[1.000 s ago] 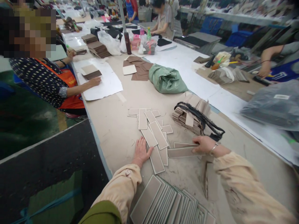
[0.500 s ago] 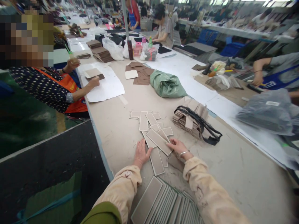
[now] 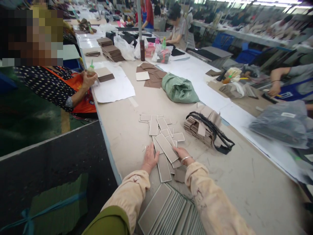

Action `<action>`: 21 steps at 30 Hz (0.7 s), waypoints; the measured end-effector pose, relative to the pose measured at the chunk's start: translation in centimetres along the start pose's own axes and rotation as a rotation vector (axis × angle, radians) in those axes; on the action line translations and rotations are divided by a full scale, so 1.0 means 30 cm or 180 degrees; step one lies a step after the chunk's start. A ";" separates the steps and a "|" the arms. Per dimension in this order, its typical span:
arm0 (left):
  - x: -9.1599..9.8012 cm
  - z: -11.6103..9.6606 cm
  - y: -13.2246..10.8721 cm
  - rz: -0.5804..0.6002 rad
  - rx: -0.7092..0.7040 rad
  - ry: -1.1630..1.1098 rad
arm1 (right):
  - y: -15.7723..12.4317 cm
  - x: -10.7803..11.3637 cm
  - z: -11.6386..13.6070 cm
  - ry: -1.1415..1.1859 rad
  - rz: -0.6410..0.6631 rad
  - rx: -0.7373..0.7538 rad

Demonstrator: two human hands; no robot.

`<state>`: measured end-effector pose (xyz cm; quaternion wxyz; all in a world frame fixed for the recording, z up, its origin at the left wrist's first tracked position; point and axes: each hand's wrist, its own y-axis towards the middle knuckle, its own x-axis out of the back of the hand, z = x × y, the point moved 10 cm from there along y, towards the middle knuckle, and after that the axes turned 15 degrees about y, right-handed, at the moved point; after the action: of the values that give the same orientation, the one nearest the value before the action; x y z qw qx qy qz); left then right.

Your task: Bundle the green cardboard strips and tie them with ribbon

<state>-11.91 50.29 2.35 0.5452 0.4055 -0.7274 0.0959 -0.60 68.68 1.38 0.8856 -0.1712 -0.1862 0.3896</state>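
Loose rectangular beige panels with pale edges lie in an overlapping heap on the table, before my hands. My left hand rests at the heap's left side, its fingers stretched out beside the panels. My right hand, with a bangle at the wrist, has its fingers closed at the right edge of the top slanted panel. Another panel lies nearer to me, between the hands. A small greyish-brown piece shows beside my right sleeve. Below my wrists is a fanned row of similar panels.
To the right stands a bundle of brown pieces with a black strip over it. A green bag and brown sheets lie farther back. At the left, a co-worker in an orange apron sits by the table edge.
The view has shifted slightly, and my hands stay by the heap. The small greyish-brown piece now shows near my right wrist. The co-worker's hand has left the panels on the white sheet.
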 end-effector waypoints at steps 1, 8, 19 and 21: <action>0.002 0.004 0.000 -0.0025 0.0022 -0.0022 | -0.001 -0.012 -0.002 -0.0005 0.0000 -0.0040; 0.008 0.013 0.002 -0.0074 0.0138 -0.0074 | -0.025 0.024 -0.049 -0.0359 -0.0049 -0.0276; 0.019 0.000 0.004 -0.0109 0.0057 -0.0060 | -0.163 0.058 -0.073 -0.0276 -0.0221 -0.0018; 0.020 -0.002 0.005 -0.0103 0.0040 -0.0061 | -0.175 0.114 -0.082 -0.0135 -0.0253 0.0002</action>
<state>-12.03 50.13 2.93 0.5372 0.4216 -0.7253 0.0877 5.98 67.52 2.27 0.8963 -0.1551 -0.2115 0.3577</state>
